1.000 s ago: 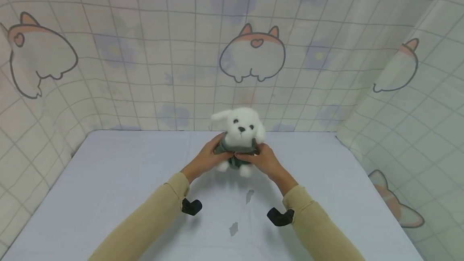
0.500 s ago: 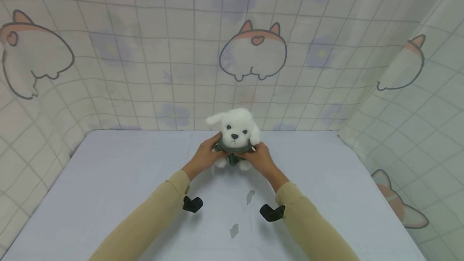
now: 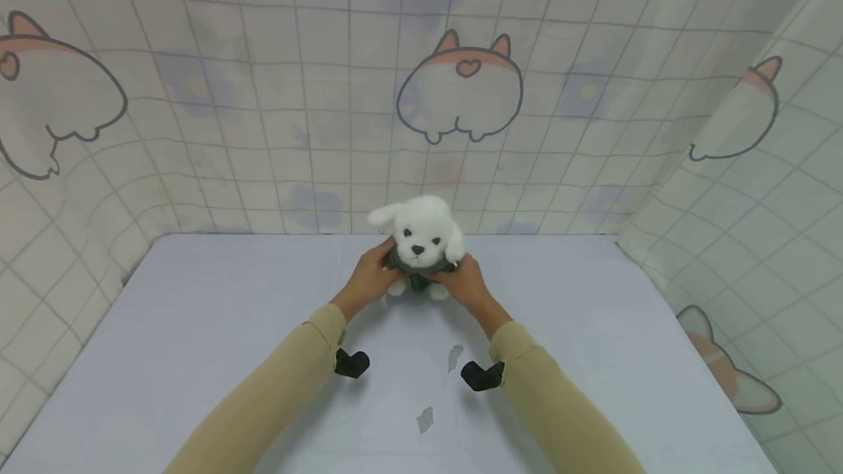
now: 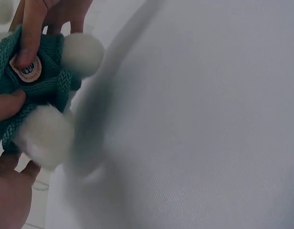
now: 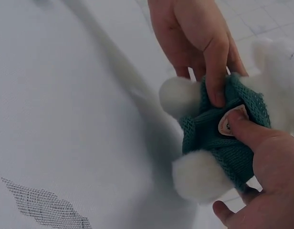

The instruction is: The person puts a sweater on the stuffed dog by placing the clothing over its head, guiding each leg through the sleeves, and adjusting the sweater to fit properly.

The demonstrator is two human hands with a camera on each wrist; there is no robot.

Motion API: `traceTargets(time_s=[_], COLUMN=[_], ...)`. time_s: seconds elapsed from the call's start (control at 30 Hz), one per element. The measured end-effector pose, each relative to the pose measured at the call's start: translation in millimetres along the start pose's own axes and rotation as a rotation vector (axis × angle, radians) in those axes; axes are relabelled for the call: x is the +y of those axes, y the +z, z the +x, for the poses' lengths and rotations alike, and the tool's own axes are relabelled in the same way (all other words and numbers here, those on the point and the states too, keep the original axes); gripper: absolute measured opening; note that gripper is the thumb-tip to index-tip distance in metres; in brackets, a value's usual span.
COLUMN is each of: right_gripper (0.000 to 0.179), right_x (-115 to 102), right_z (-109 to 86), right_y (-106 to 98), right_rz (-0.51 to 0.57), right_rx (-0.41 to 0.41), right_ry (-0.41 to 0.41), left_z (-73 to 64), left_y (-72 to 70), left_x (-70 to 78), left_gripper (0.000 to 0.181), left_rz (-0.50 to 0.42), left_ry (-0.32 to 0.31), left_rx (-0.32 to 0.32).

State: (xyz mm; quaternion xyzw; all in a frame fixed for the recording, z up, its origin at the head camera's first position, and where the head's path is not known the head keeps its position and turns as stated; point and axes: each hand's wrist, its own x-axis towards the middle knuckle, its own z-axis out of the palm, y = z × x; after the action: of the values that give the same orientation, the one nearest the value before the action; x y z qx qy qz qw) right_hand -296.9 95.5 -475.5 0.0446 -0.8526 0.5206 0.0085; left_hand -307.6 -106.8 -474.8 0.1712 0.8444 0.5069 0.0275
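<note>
A white plush dog (image 3: 421,229) with dark eyes and nose hangs upright between both hands, facing the head camera. It wears a green knitted sweater (image 4: 49,57) with a small round label (image 5: 230,119). My left hand (image 3: 367,280) grips the dog's side, thumb across the front of the sweater and fingers behind. My right hand (image 3: 469,285) grips the other side the same way, its thumb lying on the label. Both fluffy feet (image 5: 199,176) stick out below the sweater, above the table, where a shadow falls. The dog's back is hidden.
A white-covered table (image 3: 217,313) lies below, with two small grey patches (image 3: 425,419) near its middle. Behind and at both sides hangs a checked curtain (image 3: 316,93) printed with corgi drawings. Black wrist mounts (image 3: 352,364) stick out under the sleeves.
Both hands have carried the plush dog slightly to the left, and its feet sit a little higher in the head view. The right arm has moved inward. The head view has shifted slightly.
</note>
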Motion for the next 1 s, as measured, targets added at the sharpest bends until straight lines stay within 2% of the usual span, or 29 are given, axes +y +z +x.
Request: traceTargets(time_s=[0.27,0.4,0.57,0.7,1.0], right_gripper=[0.061,0.064,0.067,0.067,0.075], right_x=[8.7,5.4,3.7,2.6,-0.7], right_z=[-2.6,-4.4,-4.8,-6.0,-12.1], right_y=[10.2,9.8,9.0,8.3,-1.4], right_rz=[-0.072,-0.075,-0.084,-0.08,-0.094], right_rx=[-0.025,-0.049,-0.057,-0.057,-0.09], right_ry=[0.032,0.027,0.01,0.013,0.002], left_z=[-6.4,-6.9,-6.3,-7.1,-11.7], left_y=[1.5,-1.2,-2.0,-3.4,-11.5], left_x=[-16.1,-20.2,-20.6,-19.2,-12.4], left_gripper=[0.066,0.073,0.08,0.078,0.075], left_rz=[0.03,0.045,0.074,0.085,0.051], left_ry=[-0.063,-0.058,-0.044,-0.045,-0.063], left_rx=[-0.028,-0.062,-0.082,-0.078,-0.073])
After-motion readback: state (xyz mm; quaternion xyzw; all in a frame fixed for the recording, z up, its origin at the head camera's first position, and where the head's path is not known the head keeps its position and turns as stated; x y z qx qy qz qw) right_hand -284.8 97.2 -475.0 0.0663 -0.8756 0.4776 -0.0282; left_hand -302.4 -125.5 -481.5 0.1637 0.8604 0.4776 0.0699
